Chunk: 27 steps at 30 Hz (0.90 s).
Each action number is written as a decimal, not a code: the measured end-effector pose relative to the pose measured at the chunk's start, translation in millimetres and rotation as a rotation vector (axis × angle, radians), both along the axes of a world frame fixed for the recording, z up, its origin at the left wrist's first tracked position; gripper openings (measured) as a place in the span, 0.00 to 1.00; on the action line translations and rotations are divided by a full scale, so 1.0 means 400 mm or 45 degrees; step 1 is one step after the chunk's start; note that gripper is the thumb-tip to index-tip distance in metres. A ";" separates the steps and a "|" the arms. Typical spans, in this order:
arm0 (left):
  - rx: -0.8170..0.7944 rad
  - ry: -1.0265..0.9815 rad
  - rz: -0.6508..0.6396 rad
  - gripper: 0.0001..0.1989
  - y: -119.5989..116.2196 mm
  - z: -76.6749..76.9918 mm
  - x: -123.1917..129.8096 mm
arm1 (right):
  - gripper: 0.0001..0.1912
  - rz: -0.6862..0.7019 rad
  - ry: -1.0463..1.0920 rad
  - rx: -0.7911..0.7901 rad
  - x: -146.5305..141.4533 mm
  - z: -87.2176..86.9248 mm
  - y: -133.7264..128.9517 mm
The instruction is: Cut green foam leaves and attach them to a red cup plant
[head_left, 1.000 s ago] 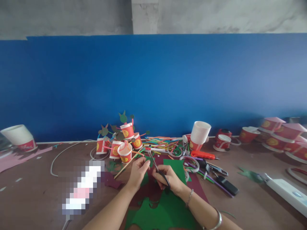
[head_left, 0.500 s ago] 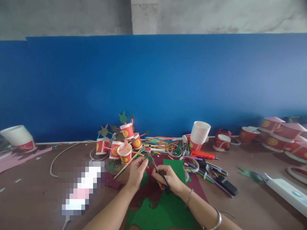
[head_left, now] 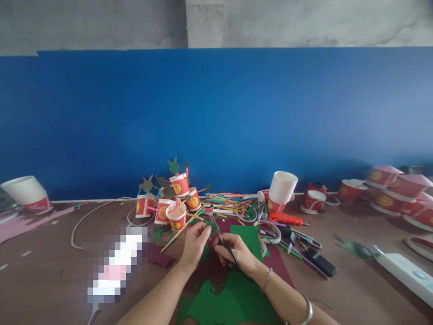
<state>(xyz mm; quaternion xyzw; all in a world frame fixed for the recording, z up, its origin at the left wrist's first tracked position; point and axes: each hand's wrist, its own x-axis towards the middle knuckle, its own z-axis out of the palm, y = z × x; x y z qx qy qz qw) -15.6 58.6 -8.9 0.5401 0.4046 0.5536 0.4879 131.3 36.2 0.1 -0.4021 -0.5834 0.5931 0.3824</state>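
Note:
Between the thumb and fingers of my left hand (head_left: 197, 241) is a small piece of green paper (head_left: 211, 228). My right hand (head_left: 237, 253) is closed round the black handles of a pair of scissors (head_left: 219, 234). The scissor blades point up and away from me, right beside the small green piece; whether they touch its edge I cannot make out. Under my hands lie a large cut sheet of green paper (head_left: 233, 300) and a dark maroon sheet (head_left: 279, 271). Another green sheet (head_left: 245, 234) lies just beyond my right hand.
Decorated red paper cups (head_left: 176, 215) stand behind my left hand. Loose coloured straws (head_left: 226, 203) lie along the wall. Further right are a stack of white cups (head_left: 282, 187), an orange cutter (head_left: 287, 219), tape rolls (head_left: 270, 232) and a black key fob (head_left: 320, 262).
The small green piece has shifted slightly in my left fingers, and the scissor blades beside it have changed angle a little. Both hands stay in nearly the same place.

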 end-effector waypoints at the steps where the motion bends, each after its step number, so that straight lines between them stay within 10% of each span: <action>1: -0.002 -0.002 -0.001 0.15 0.000 0.000 0.000 | 0.18 0.000 -0.005 0.000 0.000 0.001 0.000; 27: 0.004 -0.011 -0.034 0.14 0.006 -0.003 -0.005 | 0.16 0.010 -0.020 -0.013 0.001 -0.001 0.003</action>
